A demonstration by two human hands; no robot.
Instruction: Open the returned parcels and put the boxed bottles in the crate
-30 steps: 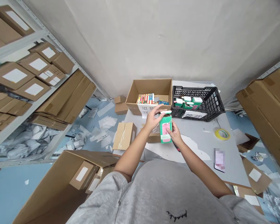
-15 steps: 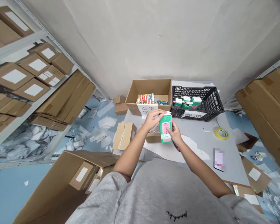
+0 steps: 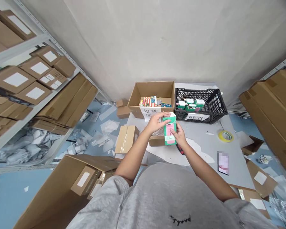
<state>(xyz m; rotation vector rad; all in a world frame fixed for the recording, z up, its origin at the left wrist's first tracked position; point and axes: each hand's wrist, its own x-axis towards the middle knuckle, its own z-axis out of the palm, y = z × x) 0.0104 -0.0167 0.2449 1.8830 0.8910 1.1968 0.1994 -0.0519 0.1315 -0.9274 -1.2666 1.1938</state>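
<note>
Item in hand: we record one green-and-white retail box (image 3: 169,130) with a pink picture on its front, held upright above the table at lower centre of the frame. Our left hand (image 3: 154,123) grasps it from the left, fingers across the top edge. Our right hand (image 3: 179,135) grips it from the lower right, fingertips (image 3: 172,133) pressed on the front face. Neither hand has released it.

Directly below the box: a small open brown carton (image 3: 156,141). Just beside our right hand: a red-and-black tool (image 3: 180,149), partly hidden.

Further up the grey table (image 3: 205,149), at top centre: an open cardboard carton (image 3: 150,90) holding colourful packages, with a paper sign (image 3: 150,114) on its front. To its right: a black plastic crate (image 3: 219,102) of green-and-white boxes, also signed (image 3: 197,116). Right of centre: a yellow tape roll (image 3: 225,136) and a blurred card (image 3: 223,163).

Upper left of the frame: metal shelving (image 3: 21,41) stacked with labelled cartons. Right edge: stacked flat cartons (image 3: 269,114). Left of the table: a taped carton (image 3: 126,139), and paper scraps (image 3: 107,127) on the blue floor (image 3: 11,194).
</note>
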